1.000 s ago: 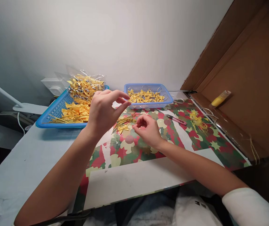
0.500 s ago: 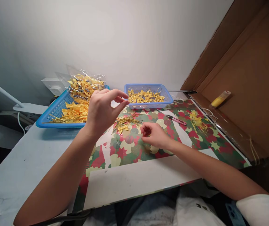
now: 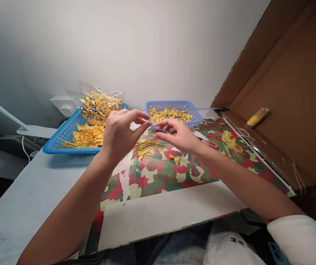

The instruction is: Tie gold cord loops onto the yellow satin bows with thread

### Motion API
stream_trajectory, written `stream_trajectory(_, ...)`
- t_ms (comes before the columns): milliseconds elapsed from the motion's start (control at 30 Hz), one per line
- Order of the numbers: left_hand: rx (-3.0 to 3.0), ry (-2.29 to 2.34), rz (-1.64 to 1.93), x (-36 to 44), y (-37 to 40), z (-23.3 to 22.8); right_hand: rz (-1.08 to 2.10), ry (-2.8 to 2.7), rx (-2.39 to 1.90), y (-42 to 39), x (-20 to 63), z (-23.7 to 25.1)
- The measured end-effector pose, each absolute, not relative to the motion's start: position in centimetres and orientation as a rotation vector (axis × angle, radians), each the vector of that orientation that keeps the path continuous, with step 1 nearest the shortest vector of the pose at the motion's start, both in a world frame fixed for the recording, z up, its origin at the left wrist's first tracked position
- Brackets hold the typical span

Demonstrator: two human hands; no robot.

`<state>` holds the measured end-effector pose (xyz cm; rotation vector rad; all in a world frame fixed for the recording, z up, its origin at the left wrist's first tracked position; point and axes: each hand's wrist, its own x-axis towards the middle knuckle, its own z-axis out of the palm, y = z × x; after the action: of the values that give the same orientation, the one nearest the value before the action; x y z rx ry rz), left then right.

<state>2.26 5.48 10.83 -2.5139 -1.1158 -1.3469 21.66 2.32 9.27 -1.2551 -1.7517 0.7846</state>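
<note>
My left hand [image 3: 123,130] is raised over the table with thumb and fingertips pinched together. Whatever is in that pinch is too thin to make out. My right hand [image 3: 178,134] is close beside it, thumb and index finger apart, with a faint thin strand near the fingertips. Below the hands lies a bundle of gold wire ties [image 3: 151,146], with a yellow ribbon bow [image 3: 144,154] at its near side. Another small yellow bow [image 3: 175,159] rests on the patterned sheet under my right hand.
A blue basket [image 3: 55,146] on the left holds yellow bows, gold ties and a clear bag of bows. Behind my hands stands a smaller basket [image 3: 195,117] of bows. A pink cutter [image 3: 210,143], yellow scraps [image 3: 231,141] and a cardboard wall [image 3: 290,92] are to the right.
My right hand has risen from near the tabletop to my left fingertips, and its fingers have spread. The small bow beneath it now shows fully. My left hand has barely moved.
</note>
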Motion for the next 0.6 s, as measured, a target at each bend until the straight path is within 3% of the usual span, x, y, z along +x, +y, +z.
stream_trajectory(367,-2.516,-1.093,-1.346,2.0,5.4,10.8,0.761,-1.874,-1.116,2.4,21.1,9.8)
stream_trajectory(600,-2.503,-1.101,-1.357,1.9,5.4,10.9,0.932,-1.862,-1.138,0.5,23.0,10.4)
